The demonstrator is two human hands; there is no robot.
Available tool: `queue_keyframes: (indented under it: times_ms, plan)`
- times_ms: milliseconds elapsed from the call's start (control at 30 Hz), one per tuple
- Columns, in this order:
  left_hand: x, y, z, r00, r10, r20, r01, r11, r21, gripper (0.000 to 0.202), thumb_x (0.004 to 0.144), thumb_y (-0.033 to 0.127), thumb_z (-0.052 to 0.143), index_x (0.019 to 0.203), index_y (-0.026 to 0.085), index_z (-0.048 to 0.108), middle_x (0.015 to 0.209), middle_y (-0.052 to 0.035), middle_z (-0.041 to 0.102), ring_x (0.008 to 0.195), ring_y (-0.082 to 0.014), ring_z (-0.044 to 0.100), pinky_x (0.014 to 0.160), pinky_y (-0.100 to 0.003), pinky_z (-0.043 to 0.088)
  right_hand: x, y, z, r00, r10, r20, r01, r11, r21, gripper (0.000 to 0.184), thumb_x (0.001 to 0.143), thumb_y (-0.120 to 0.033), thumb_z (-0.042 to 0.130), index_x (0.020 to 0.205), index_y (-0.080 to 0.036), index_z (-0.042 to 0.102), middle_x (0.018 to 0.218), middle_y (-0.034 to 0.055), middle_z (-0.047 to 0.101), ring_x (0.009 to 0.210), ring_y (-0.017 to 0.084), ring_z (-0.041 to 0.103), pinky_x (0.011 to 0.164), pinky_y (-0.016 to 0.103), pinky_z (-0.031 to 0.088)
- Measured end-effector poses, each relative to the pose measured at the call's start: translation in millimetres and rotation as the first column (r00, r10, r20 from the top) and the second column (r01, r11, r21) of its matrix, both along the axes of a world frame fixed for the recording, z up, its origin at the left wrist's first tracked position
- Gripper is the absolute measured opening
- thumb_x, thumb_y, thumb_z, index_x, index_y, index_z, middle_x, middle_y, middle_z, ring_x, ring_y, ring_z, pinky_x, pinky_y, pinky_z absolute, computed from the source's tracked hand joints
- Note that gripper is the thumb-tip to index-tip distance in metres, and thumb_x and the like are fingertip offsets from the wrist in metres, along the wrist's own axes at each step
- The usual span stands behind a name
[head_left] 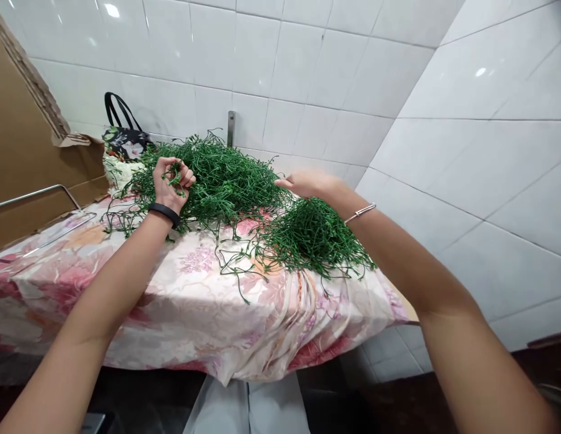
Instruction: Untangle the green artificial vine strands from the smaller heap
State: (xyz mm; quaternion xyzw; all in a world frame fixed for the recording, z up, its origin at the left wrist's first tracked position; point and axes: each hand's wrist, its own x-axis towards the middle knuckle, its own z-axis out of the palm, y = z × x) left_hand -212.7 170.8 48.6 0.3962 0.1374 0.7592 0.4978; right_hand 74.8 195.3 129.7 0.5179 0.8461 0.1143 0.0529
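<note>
My left hand [174,181] is closed around a few thin green stems with small budlike tips, its palm turned up at the left end of a large heap. That heap of green stems [230,175] is tangled and lies toward the wall; the stems look like artificial plant parts. My right hand [307,182] hovers over the gap between the heap and a smaller pile of the same green stems [312,235]. It is blurred by motion and its fingertips point left. Whether anything is between its fingers I cannot make out. A few loose stems [242,265] trail in front of the piles.
A floral cloth [181,313] covers the table and hangs in folds over its front edge. At the left stand a cardboard box [31,120], a bent metal rod [66,190] and a black flowered bag [126,141]. White tiled walls [307,72] close off the back and right.
</note>
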Motion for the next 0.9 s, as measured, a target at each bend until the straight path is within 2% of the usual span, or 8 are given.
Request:
queue_keyframes:
  times_ms: [133, 233, 300, 333, 433, 567, 667, 900]
  plan:
    - [-8, 3, -2.8, 0.999, 0.041, 0.005, -0.041, 0.999, -0.013, 0.016, 0.068, 0.025, 0.037, 0.054, 0.017, 0.041, 0.038, 0.0056, 0.018, 0.038, -0.0061, 0.015, 0.042, -0.023, 0.013, -12, -38, 6.1, 1.0, 0.016, 0.025, -0.022, 0.969, 0.247, 0.055, 0.086, -0.048, 0.031, 0.085, -0.004, 0.064, 0.079, 0.019, 0.062, 0.084, 0.031, 0.06, 0.069, 0.043, 0.044]
    - [-14, 6, -5.8, 0.998, 0.069, 0.01, -0.069, 0.997, -0.019, 0.015, 0.067, 0.025, 0.038, 0.055, 0.017, 0.04, 0.04, 0.0055, 0.017, 0.039, -0.0062, 0.013, 0.043, -0.023, 0.012, -30, -91, -9.2, 0.924, 0.36, -0.124, -0.36, 0.933, 0.028, 0.046, 0.089, -0.042, 0.029, 0.096, -0.009, 0.061, 0.08, 0.0108, 0.062, 0.076, 0.021, 0.06, 0.068, 0.039, 0.046]
    - [-15, 7, -7.6, 0.997, 0.078, 0.002, -0.078, 0.997, -0.024, 0.014, 0.066, 0.025, 0.039, 0.054, 0.017, 0.04, 0.04, 0.0053, 0.017, 0.039, -0.0063, 0.012, 0.043, -0.024, 0.011, -45, -127, -39.0, 0.75, 0.592, -0.294, -0.645, 0.752, -0.134, 0.04, 0.091, -0.035, 0.025, 0.109, -0.014, 0.054, 0.099, 0.0077, 0.061, 0.088, 0.016, 0.059, 0.076, 0.033, 0.047]
    - [-15, 8, -8.3, 0.997, 0.077, -0.006, -0.077, 0.997, -0.029, 0.014, 0.065, 0.025, 0.039, 0.054, 0.017, 0.041, 0.04, 0.0052, 0.017, 0.039, -0.0064, 0.012, 0.043, -0.024, 0.01, -53, -140, -58.6, 0.678, 0.662, -0.319, -0.719, 0.687, -0.102, 0.038, 0.092, -0.031, 0.027, 0.115, -0.012, 0.05, 0.111, 0.0103, 0.056, 0.1, 0.017, 0.055, 0.082, 0.033, 0.046]
    - [-12, 9, -9.1, 0.997, 0.062, -0.039, -0.063, 0.997, -0.042, 0.015, 0.066, 0.023, 0.038, 0.053, 0.017, 0.041, 0.039, 0.0049, 0.017, 0.038, -0.0066, 0.012, 0.044, -0.024, 0.01, -71, -158, -117.4, 0.558, 0.785, -0.268, -0.813, 0.583, 0.014, 0.042, 0.091, -0.024, 0.027, 0.126, -0.003, 0.036, 0.136, 0.023, 0.03, 0.128, 0.026, 0.028, 0.103, 0.038, 0.029]
    - [-10, 6, -6.8, 0.996, 0.058, -0.062, -0.06, 0.998, -0.027, 0.017, 0.067, 0.023, 0.036, 0.052, 0.017, 0.041, 0.038, 0.0048, 0.017, 0.038, -0.0068, 0.013, 0.043, -0.024, 0.012, -76, -140, -150.4, 0.61, 0.727, -0.316, -0.783, 0.614, -0.101, 0.058, 0.09, -0.042, 0.026, 0.134, -0.003, 0.024, 0.14, 0.0214, 0.024, 0.132, 0.027, 0.019, 0.109, 0.039, 0.017]
    - [-7, 2, -3.2, 0.996, 0.037, -0.081, -0.039, 0.999, -0.023, 0.019, 0.07, 0.024, 0.035, 0.052, 0.017, 0.041, 0.038, 0.0046, 0.019, 0.037, -0.007, 0.015, 0.042, -0.024, 0.014, -67, -121, -144.1, 0.642, 0.694, -0.326, -0.762, 0.625, -0.17, 0.063, 0.089, -0.047, 0.022, 0.136, -0.007, 0.02, 0.143, 0.0162, 0.019, 0.134, 0.023, 0.015, 0.111, 0.037, 0.013]
    - [3, -5, 3.6, 0.988, -0.034, -0.152, 0.029, 0.999, -0.04, 0.024, 0.072, 0.024, 0.032, 0.052, 0.017, 0.042, 0.035, 0.0035, 0.022, 0.035, -0.0076, 0.02, 0.04, -0.024, 0.017, -48, -81, -131.5, 0.827, 0.526, -0.199, -0.561, 0.801, -0.211, 0.065, 0.088, -0.049, 0.018, 0.137, -0.007, 0.019, 0.144, 0.0159, 0.016, 0.133, 0.026, 0.015, 0.11, 0.04, 0.013]
